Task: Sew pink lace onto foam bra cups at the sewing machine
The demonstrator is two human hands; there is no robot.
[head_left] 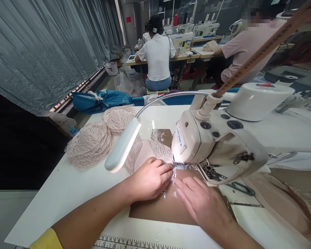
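A pale pink bra cup piece with lace point(158, 149) lies to the left of the sewing machine point(194, 135), its edge under the needle area. My left hand point(154, 178) is closed on that edge, fingers bent and pressed together close to the presser foot. A narrow whitish strip point(174, 174) runs toward me from the foot, between my hands. My right hand point(202, 199) lies low with its fingers stretched out, fingertips touching the strip's near end. Beneath both hands is a brown plate point(158, 209). The needle tip is hidden by the machine head and fingers.
A lamp point(123, 145) on a bendable neck hangs left of the machine head. Lace cups point(90, 145) are piled at the table's left. Small scissors point(239, 186) lie right of the needle area. A printed ruler point(119, 242) edges the front. Two people sit beyond at other machines.
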